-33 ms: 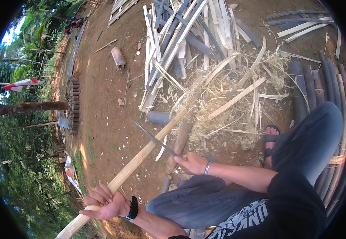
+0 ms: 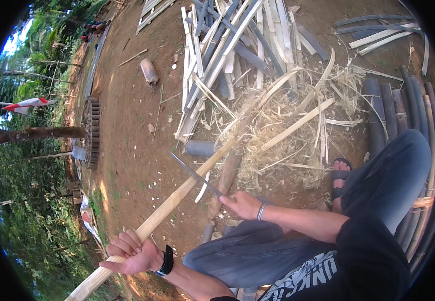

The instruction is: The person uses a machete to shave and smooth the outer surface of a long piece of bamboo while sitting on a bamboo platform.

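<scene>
My left hand (image 2: 135, 252) is closed around a long, pale shaved bamboo strip (image 2: 173, 200), its near end running out of view at the lower left. The strip slants up and away, and its far end reaches the edge of a heap of curly shavings (image 2: 282, 135). In my right hand (image 2: 241, 204) is a long, thin-bladed knife (image 2: 208, 186). The blade points to the far left and crosses the strip; whether it bites into it I cannot tell. My right fingers wrap the handle, which is mostly hidden.
Beyond the shavings lies a pile of split bamboo strips (image 2: 217, 55). A brown pole (image 2: 230, 173) and a dark bamboo piece (image 2: 200, 147) rest on the dirt under the strip. Dark bamboo poles (image 2: 375, 113) line the right side, near my sandalled foot (image 2: 340, 176). More strips (image 2: 378, 27) lie far right.
</scene>
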### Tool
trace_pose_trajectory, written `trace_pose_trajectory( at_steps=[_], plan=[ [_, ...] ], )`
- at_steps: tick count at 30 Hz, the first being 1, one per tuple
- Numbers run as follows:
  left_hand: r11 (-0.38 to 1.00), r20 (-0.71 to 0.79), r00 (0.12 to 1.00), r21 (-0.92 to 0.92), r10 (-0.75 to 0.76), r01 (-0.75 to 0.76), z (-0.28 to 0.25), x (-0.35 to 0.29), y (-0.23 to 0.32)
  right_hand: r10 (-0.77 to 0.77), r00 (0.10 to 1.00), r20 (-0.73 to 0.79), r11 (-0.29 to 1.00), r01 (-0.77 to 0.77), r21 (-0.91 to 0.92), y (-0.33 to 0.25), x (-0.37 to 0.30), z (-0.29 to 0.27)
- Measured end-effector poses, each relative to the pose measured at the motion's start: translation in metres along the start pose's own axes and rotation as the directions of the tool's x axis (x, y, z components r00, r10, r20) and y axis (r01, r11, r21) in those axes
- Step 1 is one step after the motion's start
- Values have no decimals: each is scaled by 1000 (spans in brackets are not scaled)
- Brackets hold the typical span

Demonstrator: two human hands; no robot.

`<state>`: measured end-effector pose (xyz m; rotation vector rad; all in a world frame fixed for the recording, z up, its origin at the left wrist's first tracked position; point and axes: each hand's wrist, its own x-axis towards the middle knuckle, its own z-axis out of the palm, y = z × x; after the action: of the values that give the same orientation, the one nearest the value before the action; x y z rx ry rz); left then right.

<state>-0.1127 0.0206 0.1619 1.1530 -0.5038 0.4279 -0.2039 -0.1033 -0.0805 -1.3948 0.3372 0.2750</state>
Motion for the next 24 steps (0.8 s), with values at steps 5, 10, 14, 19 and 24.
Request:
trace_pose_trajectory(
  at_steps=[5,10,14,19,24],
  plan=[
    [999,-30,999,12,-33,33,-3,0,-5,18,1000,-18,1000,-18,16,1,-5,3],
    [999,-16,999,19,-34,34,-3,2,-1,-7,1000,5,1000,7,27,-10,-14,9],
    [999,-35,999,25,-31,32,-4,6,0,-46,998,36,999,45,9,-8,-14,11],
    [998,-66,997,34,-45,47,-9,10,6,-22,997,76,997,17,72,-11,-18,13],
    [997,-86,995,54,-50,55,-8,12,-3,-38,996,78,998,34,52,-9,-16,11]
  ],
)
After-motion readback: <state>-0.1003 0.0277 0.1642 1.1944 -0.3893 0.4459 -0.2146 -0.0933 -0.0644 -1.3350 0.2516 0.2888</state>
